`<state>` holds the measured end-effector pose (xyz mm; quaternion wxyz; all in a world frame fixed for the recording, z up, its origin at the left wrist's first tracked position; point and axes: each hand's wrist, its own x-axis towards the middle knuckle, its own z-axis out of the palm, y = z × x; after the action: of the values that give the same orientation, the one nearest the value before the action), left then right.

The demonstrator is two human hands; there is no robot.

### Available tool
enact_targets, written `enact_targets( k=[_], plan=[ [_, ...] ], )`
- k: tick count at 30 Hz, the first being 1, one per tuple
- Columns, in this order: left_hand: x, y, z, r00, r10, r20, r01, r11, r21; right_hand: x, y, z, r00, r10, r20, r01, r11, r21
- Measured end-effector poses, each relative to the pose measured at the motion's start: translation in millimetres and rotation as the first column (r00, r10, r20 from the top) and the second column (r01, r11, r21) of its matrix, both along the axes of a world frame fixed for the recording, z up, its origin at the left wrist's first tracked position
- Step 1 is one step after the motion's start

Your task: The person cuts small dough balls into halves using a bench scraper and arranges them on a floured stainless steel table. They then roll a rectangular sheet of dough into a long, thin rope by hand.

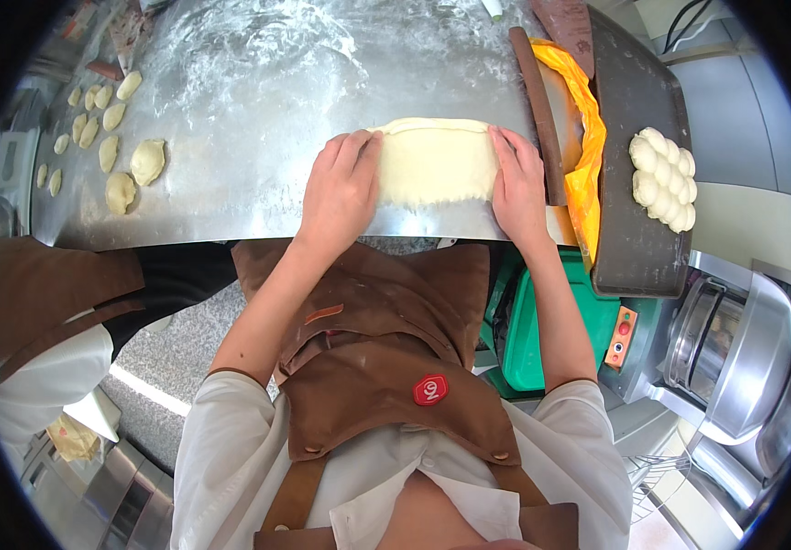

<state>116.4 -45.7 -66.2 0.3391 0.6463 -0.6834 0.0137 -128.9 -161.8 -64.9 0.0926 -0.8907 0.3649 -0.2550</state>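
A pale rectangular sheet of dough [437,168] lies flat near the front edge of the steel worktable [251,137]. Its far edge is folded over into a thin roll, while the near edge looks ragged. My left hand [344,179] grips the left end of that roll, fingers bent over it. At the opposite end, my right hand [520,182] holds the roll's right corner, with the thumb along the dough's side. The undersides of both thumbs and the dough beneath the fingers are hidden.
Several small dough pieces [108,153] sit at the left. Right of my hand are a long brown rod [538,117], yellow plastic [591,151] and a dark tray [633,265] bearing clustered dough balls [663,179]. A green lid [550,330] is below. Another person's apron [52,282] is at left.
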Motion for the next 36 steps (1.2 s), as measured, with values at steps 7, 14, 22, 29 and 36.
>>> enact_targets(
  k=[7, 14, 22, 29, 36],
  plan=[
    [-1.2, 7.8, 7.2, 0.989, -0.012, 0.150, 0.001, 0.998, 0.071, 4.9, 8.3, 0.7, 0.995, -0.055, -0.078, 0.050, 0.996, -0.068],
    [26.1, 1.8, 1.0, 0.915, -0.020, -0.402, 0.099, 0.979, 0.178, 0.8, -2.3, -10.8, 0.939, -0.196, 0.282, 0.088, 0.931, 0.354],
    [-10.8, -32.4, 10.9, 0.945, 0.007, -0.326, -0.019, 0.999, -0.035, 49.8, 21.8, 1.9, 0.962, -0.086, 0.258, 0.055, 0.991, 0.125],
    [-24.7, -31.9, 12.2, 0.985, 0.009, -0.172, -0.009, 1.000, 0.002, 80.1, 35.0, 4.0, 0.993, -0.048, 0.111, 0.049, 0.999, -0.008],
    [-31.2, -19.2, 3.5, 0.996, -0.034, -0.086, 0.030, 0.999, -0.041, 72.1, 45.6, -1.0, 0.997, -0.008, 0.077, 0.008, 1.000, -0.005]
  ],
)
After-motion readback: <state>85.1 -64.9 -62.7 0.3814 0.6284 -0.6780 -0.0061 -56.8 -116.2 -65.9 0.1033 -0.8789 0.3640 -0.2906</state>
